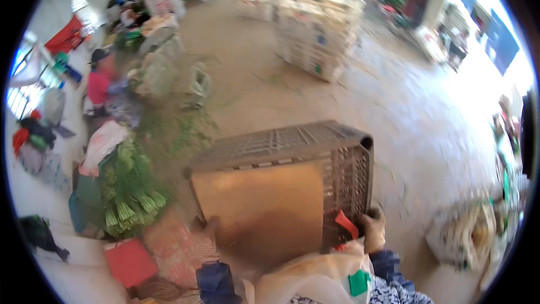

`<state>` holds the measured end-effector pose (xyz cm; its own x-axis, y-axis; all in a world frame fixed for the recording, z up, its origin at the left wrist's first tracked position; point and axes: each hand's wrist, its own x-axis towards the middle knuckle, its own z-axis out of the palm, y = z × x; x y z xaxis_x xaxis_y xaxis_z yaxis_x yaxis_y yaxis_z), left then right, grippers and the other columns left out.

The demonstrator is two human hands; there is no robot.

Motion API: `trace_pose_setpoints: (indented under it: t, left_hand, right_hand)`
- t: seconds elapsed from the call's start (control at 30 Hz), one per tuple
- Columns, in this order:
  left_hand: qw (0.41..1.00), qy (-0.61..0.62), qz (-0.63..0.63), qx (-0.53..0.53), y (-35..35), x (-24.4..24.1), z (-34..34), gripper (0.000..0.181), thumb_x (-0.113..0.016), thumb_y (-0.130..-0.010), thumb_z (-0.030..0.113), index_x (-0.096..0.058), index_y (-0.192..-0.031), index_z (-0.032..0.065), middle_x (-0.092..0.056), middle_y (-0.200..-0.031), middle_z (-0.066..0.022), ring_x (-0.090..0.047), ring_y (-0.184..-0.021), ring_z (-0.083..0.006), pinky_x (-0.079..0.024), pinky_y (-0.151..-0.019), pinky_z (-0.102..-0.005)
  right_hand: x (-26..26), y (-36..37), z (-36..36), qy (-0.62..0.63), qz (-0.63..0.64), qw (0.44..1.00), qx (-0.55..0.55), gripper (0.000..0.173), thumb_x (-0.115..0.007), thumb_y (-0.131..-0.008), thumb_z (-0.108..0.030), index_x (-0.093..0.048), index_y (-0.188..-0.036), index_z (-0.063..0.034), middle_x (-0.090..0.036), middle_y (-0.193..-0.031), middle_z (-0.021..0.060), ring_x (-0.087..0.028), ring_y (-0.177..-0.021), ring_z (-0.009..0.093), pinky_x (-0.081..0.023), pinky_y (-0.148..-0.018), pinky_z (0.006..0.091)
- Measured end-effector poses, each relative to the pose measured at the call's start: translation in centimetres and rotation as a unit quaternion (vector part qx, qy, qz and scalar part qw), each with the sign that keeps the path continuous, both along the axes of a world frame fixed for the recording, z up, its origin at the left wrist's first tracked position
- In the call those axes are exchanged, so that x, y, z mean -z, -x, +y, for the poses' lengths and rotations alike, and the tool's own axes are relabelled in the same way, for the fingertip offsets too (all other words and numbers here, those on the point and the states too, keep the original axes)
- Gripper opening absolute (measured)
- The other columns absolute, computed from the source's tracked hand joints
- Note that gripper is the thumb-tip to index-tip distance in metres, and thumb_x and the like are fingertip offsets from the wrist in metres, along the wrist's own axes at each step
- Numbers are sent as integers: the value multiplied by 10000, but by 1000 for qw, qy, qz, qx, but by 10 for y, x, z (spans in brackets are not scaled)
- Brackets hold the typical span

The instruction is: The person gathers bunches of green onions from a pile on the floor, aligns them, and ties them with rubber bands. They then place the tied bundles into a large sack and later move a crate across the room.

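Note:
Before me I hold a dark brown plastic crate [274,145] with perforated sides, tilted, between my two hands. A flat tan board [261,202] lies in or against it, with a red object [346,223] to its right. My left hand [209,228] is on the crate's lower left edge, blurred. My right hand [373,228] grips its lower right corner. Both sleeves are dark blue. Below the crate, a pale translucent sheet [295,272] and a green clip-like piece [359,283] lie over my patterned clothing.
Bundled green stalks [130,194] lie at left, near a red box [130,262] and a printed sack [175,247]. A person in pink [98,86] is at upper left. Stacked white crates [314,29] stand ahead. A bulky bag [462,236] sits at lower right.

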<state>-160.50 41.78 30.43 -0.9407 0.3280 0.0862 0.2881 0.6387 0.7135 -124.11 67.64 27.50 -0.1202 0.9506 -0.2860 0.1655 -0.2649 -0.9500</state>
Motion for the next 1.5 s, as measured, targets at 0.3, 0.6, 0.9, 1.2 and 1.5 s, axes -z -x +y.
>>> trace_pose_setpoints:
  t: [0.3, 0.6, 0.9, 1.2, 1.5]
  left_hand:
    - [949, -201, -157, -186, 219, 1, 108, 414, -693, -816, 266, -627, -1052, -68, -671, -872, -115, -598, -772, -172, -489, -702, -322]
    - [951, -203, -151, -178, 471, -10, 280, 344, -707, -777, 142, -621, -1026, -80, -643, -898, -95, -573, -797, -178, -481, -739, -307]
    - [958, -189, -115, -184, 669, -9, 511, 363, -739, -746, 138, -632, -1017, -80, -653, -887, -93, -569, -774, -185, -483, -719, -319]
    - [931, -210, -123, -273, 826, -15, 638, 400, -744, -771, 217, -638, -1038, -62, -662, -851, -102, -578, -765, -166, -491, -709, -321]
    - [946, -162, -102, -262, 1076, 6, 783, 496, -766, -751, 343, -640, -1043, -38, -688, -900, -187, -650, -805, -312, -498, -731, -395]
  right_hand:
    - [-37, 336, 212, 47, 7, 987, -153, 156, -662, -764, -42, -595, -900, -6, -624, -769, 53, -572, -655, 134, -492, -603, 289]
    - [-21, 563, 360, 49, 2, 990, -131, 124, -647, -762, -34, -591, -872, -16, -616, -752, 41, -573, -644, 129, -488, -589, 273]
    - [1, 756, 586, 33, -17, 991, -128, 130, -649, -759, -34, -592, -876, -22, -614, -760, 37, -566, -658, 124, -490, -619, 277]
    - [-22, 999, 766, 48, 17, 975, -215, 163, -623, -766, 17, -589, -922, -13, -620, -793, 40, -560, -686, 122, -488, -674, 265]
    - [-15, 1243, 914, 51, 48, 972, -224, 76, -624, -776, -7, -590, -841, -25, -607, -748, 30, -541, -649, 110, -467, -597, 264]
